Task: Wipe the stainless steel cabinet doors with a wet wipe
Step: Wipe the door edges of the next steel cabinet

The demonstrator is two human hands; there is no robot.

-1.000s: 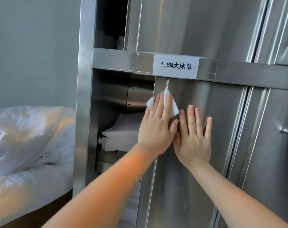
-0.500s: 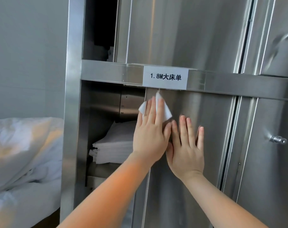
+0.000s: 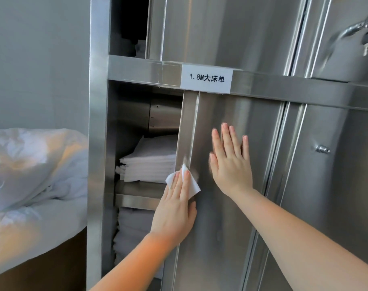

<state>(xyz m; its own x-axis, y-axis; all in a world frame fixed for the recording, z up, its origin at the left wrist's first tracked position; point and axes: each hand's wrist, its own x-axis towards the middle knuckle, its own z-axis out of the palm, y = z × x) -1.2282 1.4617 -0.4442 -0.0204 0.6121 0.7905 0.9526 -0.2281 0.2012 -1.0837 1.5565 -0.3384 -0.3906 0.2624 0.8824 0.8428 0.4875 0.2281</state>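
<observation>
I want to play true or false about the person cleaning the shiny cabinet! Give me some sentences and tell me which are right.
1. The left hand presses a white wipe on the cabinet door. True.
2. The right hand holds a spray bottle. False: it lies flat on the door, holding nothing.
3. Folded white sheets sit on a shelf inside the cabinet. True.
4. The paper label hangs below both hands. False: it is above them, on the crossbar.
5. A white quilt lies left of the cabinet. True.
</observation>
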